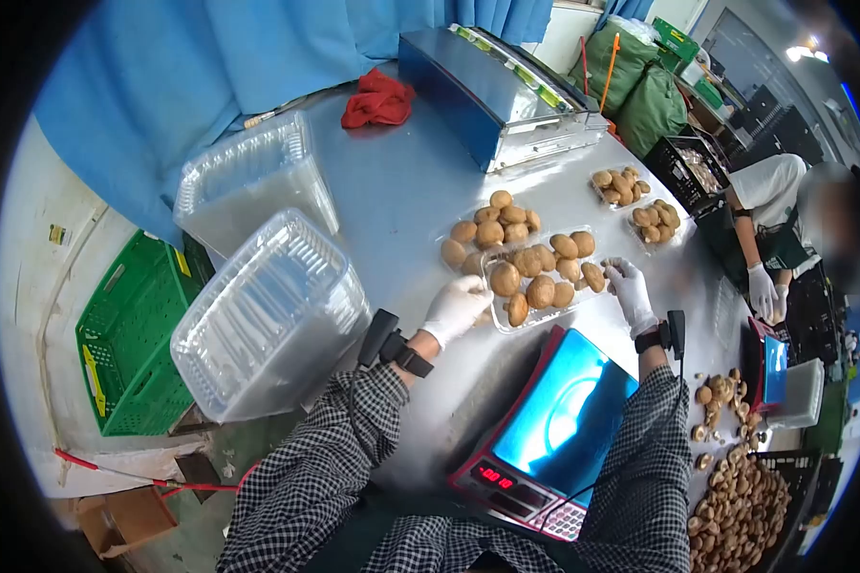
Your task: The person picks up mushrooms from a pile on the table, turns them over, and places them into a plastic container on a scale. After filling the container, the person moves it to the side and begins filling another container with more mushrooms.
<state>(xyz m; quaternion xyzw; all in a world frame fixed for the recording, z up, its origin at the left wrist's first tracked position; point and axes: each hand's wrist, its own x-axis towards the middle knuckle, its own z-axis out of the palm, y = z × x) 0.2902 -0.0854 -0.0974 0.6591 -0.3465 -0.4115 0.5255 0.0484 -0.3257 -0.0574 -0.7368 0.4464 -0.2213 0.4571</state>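
A clear plastic tray of brown mushrooms (541, 292) is between my two gloved hands, beyond the scale. My left hand (459, 307) is closed on the tray's left edge. At the opposite edge, my right hand (631, 291) grips with bent fingers, close by a mushroom at that end. Just behind stands another tray of mushrooms (490, 232), partly hidden by the nearer one. The red digital scale (569, 406) lies nearest me; its blue-reflecting plate bears nothing and its red display seems to read -0.010.
Two stacks of clear trays (268, 325) stand at left. A blue-sided wrapping machine (497, 91) and a red cloth (377, 99) are at the back. Two filled mushroom trays (655, 222) sit at right, near a co-worker's gloved hands (766, 292). Loose mushrooms (741, 506) fill the lower right.
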